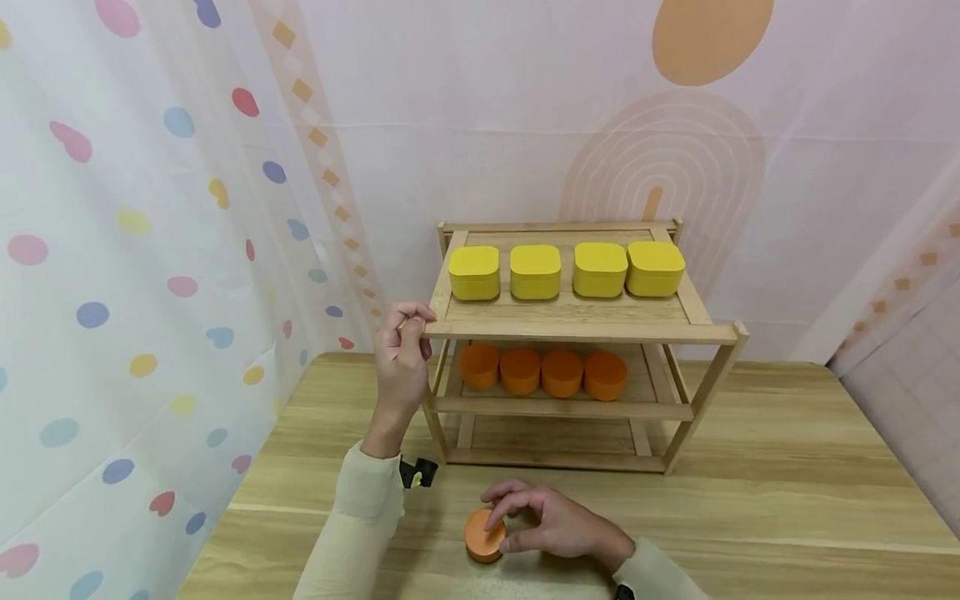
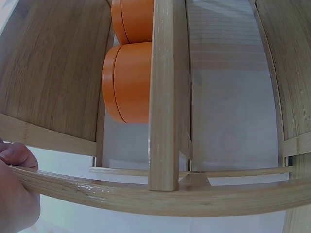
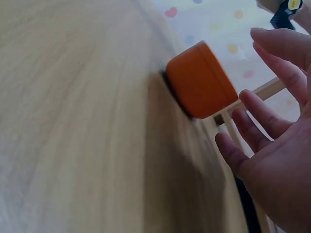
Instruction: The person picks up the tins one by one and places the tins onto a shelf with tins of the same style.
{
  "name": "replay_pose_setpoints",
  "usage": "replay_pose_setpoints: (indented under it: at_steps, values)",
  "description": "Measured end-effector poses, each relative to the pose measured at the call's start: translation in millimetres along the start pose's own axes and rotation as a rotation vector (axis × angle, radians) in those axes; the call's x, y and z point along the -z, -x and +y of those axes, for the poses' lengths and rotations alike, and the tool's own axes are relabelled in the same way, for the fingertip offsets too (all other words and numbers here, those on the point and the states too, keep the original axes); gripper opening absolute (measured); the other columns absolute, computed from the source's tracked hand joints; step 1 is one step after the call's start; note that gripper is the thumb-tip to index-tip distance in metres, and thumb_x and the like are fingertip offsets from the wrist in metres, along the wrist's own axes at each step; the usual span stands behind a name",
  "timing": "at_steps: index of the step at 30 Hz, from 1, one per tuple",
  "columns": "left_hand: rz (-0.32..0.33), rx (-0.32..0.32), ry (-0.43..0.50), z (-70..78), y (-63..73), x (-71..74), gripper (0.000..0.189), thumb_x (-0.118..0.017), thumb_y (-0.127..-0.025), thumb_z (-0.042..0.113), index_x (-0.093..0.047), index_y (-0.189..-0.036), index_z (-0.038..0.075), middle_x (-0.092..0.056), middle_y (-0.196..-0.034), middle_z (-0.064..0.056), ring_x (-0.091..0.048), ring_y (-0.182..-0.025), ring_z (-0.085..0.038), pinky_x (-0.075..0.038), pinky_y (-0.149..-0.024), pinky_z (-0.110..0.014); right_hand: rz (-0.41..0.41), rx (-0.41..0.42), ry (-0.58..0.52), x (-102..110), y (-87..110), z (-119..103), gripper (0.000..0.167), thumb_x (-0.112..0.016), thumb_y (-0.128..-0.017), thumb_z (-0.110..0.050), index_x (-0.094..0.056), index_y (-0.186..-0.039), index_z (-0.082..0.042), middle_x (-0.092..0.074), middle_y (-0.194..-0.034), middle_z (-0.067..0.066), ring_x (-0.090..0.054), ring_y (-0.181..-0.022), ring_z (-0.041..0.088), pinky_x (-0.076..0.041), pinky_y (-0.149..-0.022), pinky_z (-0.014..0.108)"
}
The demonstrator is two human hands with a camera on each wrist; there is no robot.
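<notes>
My left hand (image 1: 402, 354) pinches the top front left corner of a wooden shelf rack (image 1: 577, 332). In the left wrist view, the thumb and fingers (image 2: 18, 155) curl at the rack's side rail. On the table in front of the rack stands a round orange tin (image 1: 484, 535) with a lid. Beside it is my right hand (image 1: 558, 521), its fingers spread and loosely bent. The right wrist view has the orange tin (image 3: 200, 81) upright on the wood, with the fingertips right by its lid edge and nothing gripped.
Several yellow square tins (image 1: 535, 272) line the rack's top tier. A row of round orange tins (image 1: 521, 372) sits on the middle tier. Below is the bottom tier (image 1: 551, 435). A patterned curtain (image 1: 465, 108) hangs behind the wooden table (image 1: 787, 467).
</notes>
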State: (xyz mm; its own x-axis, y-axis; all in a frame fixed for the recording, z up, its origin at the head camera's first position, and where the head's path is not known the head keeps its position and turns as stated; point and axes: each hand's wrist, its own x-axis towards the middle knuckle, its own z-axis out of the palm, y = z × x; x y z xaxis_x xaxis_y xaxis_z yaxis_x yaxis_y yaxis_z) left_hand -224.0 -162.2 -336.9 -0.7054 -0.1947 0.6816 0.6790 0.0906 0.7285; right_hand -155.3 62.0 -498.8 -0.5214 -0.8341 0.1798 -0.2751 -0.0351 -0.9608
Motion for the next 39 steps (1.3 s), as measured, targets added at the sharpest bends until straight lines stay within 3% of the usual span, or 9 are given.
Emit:
replay_pose_setpoints:
  at_steps: [4,14,26,39]
  values:
    - [-0.003,0.0,-0.009,-0.3,-0.8,-0.5,0.021,-0.039,-0.097,0.007,-0.054,-0.091,-0.007,-0.04,-0.058,-0.004,-0.036,-0.048,-0.012,-0.032,-0.046,-0.021,-0.016,-0.046,0.002,-1,-2.0,4,0.021,-0.067,-0.093,-0.014,-0.069,-0.113,-0.01,-0.047,-0.144,0.018,-0.042,-0.136,0.023,-0.031,-0.113,0.029]
    - [0.001,0.002,-0.011,1.3,-0.9,-0.9,0.021,-0.039,-0.097,0.006,-0.054,-0.092,-0.008,-0.042,-0.064,-0.001,-0.037,-0.049,-0.011,-0.033,-0.047,-0.02,-0.056,-0.085,0.014,-1,-3.6,15,0.022,-0.069,-0.092,-0.02,-0.071,-0.113,-0.012,-0.046,-0.15,0.01,-0.039,-0.14,0.017,-0.028,-0.115,0.03]
    - [0.001,0.011,0.003,1.7,0.3,-0.6,0.02,-0.039,-0.097,0.005,-0.054,-0.091,-0.007,-0.042,-0.063,0.0,-0.037,-0.049,-0.011,-0.033,-0.046,-0.02,-0.078,-0.061,-0.024,-2,-5.3,17,0.025,-0.07,-0.091,-0.016,-0.072,-0.113,-0.005,-0.049,-0.148,0.01,-0.042,-0.139,0.016,-0.029,-0.114,0.027]
    - [-0.007,0.007,-0.039,1.1,1.1,0.6,0.021,-0.038,-0.098,0.006,-0.055,-0.093,-0.007,-0.046,-0.073,-0.002,-0.039,-0.053,-0.012,-0.035,-0.05,-0.021,-0.072,-0.071,-0.056,-2,-4.1,20,0.023,-0.069,-0.091,-0.017,-0.073,-0.108,-0.002,-0.047,-0.149,0.012,-0.043,-0.138,0.014,-0.036,-0.11,0.027]
